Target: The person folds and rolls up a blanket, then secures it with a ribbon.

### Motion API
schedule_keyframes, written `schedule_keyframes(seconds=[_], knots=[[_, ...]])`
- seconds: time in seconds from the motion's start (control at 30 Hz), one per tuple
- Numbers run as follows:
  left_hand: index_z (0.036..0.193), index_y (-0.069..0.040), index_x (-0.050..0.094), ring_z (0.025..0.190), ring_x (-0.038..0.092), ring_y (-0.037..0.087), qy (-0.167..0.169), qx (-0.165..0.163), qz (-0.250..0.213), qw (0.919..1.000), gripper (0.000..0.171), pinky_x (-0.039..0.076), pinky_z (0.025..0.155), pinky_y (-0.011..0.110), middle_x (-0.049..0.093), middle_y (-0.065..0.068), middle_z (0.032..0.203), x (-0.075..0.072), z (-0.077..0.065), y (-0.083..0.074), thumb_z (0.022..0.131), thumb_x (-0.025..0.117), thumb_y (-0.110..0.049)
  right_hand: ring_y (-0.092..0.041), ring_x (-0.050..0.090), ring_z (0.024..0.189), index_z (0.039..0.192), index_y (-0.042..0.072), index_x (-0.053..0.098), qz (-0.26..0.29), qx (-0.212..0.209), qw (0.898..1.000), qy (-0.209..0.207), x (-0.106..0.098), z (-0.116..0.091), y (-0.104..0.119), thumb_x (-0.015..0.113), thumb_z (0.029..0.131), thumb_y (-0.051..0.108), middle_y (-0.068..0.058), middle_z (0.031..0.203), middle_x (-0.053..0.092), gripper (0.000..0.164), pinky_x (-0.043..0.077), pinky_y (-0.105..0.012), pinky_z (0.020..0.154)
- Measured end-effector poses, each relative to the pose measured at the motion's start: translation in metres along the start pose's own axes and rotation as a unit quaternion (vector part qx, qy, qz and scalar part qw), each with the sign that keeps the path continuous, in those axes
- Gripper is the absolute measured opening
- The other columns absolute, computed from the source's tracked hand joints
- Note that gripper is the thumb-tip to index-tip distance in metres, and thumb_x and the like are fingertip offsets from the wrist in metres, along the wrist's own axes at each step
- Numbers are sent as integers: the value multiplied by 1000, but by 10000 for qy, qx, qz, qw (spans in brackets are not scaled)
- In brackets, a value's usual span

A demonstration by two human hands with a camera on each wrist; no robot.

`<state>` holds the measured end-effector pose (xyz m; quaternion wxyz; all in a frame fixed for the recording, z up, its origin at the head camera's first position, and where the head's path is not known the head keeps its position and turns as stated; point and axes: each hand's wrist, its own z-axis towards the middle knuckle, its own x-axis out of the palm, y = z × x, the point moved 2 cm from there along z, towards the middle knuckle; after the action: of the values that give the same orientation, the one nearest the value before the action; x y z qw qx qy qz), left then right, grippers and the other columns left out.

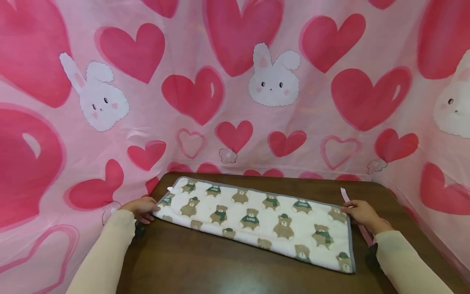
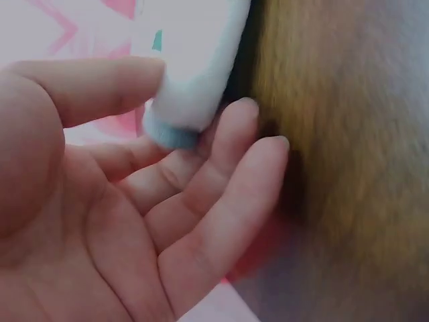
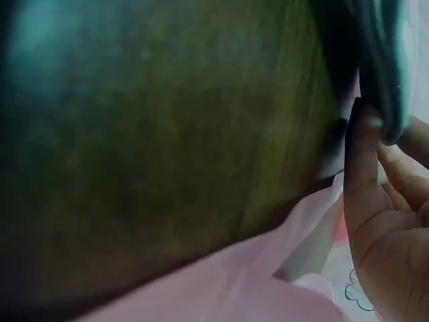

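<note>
A white towel (image 1: 249, 218) with a brown bear print and grey edging stretches across the table, folded over along its near side. At its left end my left hand (image 1: 142, 208) pinches the fold. In the left wrist view the towel (image 2: 194, 67) sits between the thumb and the fingers of that hand (image 2: 147, 188), its grey edge against the fingers. My right hand (image 1: 363, 214) pinches the far right corner. In the right wrist view the grey edging (image 3: 389, 74) is between the right hand's (image 3: 389, 201) thumb and fingers.
The dark brown wooden table (image 1: 191, 261) lies under and around the towel. A pink cloth backdrop (image 1: 235, 110) with hearts and rabbits hangs behind and at both sides. A pink strap (image 1: 344, 194) shows by the right hand.
</note>
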<state>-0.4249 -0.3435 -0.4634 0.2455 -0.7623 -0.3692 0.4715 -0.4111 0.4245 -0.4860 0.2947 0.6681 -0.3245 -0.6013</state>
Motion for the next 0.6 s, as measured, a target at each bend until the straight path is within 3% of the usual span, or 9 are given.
schedule_keyframes(seconds=[0.2, 0.4, 0.6], knots=[[98, 7, 45, 72, 59, 23, 96, 310, -158, 9993, 12, 56, 68, 38, 53, 14, 84, -2, 1, -6, 91, 54, 3, -22, 59, 79, 107, -15, 58, -174, -31, 9998, 18, -8, -6, -1, 67, 91, 13, -16, 94, 62, 33, 54, -38, 67], [83, 2, 50, 65, 58, 20, -566, 400, -598, 9958, 5, 56, 63, 35, 51, 8, 74, -5, 12, 1, 86, 54, 2, -24, 62, 78, 105, -13, 61, -378, -157, 9984, 394, -6, -11, 6, 69, 87, 10, -17, 93, 63, 31, 55, -41, 67], [83, 9, 54, 61, 54, 18, -864, 551, -415, 9939, 8, 55, 58, 32, 51, 8, 71, -1, 19, 4, 82, 55, 1, -24, 59, 77, 104, -12, 63, -669, -142, 9952, 699, -7, -22, 4, 69, 87, 9, -13, 90, 63, 27, 55, -40, 67]])
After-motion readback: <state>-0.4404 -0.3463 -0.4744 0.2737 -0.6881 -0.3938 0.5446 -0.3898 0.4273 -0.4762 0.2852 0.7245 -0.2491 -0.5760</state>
